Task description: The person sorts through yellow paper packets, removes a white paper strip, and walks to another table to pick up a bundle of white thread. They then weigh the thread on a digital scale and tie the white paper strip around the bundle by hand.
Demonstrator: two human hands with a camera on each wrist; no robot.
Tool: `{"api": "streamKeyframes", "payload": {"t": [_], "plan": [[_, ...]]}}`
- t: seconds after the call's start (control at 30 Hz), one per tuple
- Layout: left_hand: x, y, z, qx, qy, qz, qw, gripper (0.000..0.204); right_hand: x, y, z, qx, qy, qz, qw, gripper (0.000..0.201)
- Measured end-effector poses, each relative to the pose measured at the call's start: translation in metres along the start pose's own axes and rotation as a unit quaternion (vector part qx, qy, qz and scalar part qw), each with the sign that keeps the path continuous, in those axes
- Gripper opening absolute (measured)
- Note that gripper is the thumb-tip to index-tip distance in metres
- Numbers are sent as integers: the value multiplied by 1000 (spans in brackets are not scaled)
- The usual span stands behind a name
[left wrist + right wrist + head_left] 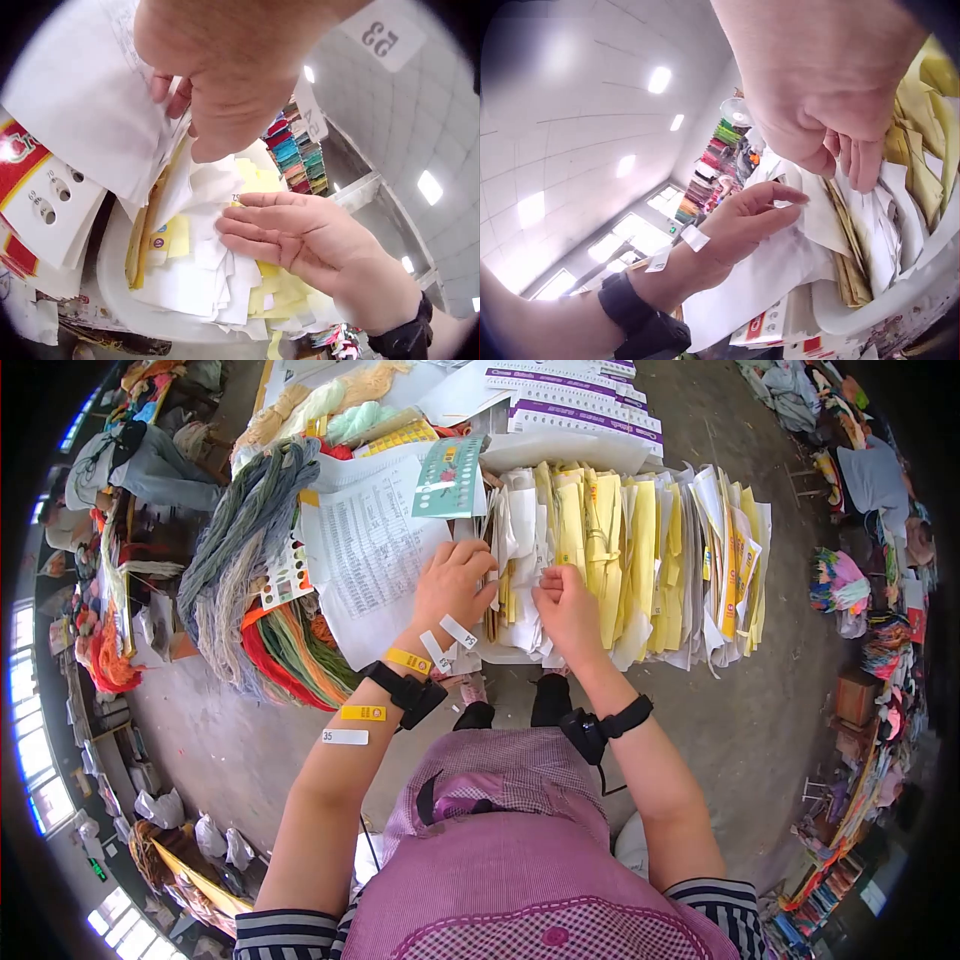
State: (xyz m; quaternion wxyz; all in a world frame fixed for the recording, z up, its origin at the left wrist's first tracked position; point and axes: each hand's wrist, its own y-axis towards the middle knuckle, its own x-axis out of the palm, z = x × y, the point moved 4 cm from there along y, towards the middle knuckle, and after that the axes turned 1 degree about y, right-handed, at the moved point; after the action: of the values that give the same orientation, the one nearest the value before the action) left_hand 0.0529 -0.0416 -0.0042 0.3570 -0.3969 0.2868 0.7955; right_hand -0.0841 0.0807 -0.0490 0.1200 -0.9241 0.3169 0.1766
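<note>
The long row of paper packets (620,550), white and yellow, stands on edge in a white tray (112,277) at about 12 o'clock from the person. The long axis of the row runs from 9 o'clock to 3 o'clock, and each packet points with its upper edge toward the camera. To do the searching well, I think it is better to part only a few packets at one time and to keep the gap open, so the place is not lost.

The left hand (452,588) presses into the left end of the row, its fingers bent over the white packets. The right hand (568,610) is just beside it at 3 o'clock, fingers curled down and pinching packet edges. Small number tags (458,631) stick on the left wrist.
</note>
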Motion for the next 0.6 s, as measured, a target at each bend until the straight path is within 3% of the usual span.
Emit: {"api": "streamKeyframes", "payload": {"t": [0.27,0.43,0.6], "plan": [[9,2,8,-38,26,3,999,26,0,11,1,34,-49,10,998,36],[10,6,12,-38,3,43,998,22,-3,14,-9,53,-72,14,996,38],[24,22,19,-58,18,23,998,16,1,12,-12,47,-65,12,997,34]]}}
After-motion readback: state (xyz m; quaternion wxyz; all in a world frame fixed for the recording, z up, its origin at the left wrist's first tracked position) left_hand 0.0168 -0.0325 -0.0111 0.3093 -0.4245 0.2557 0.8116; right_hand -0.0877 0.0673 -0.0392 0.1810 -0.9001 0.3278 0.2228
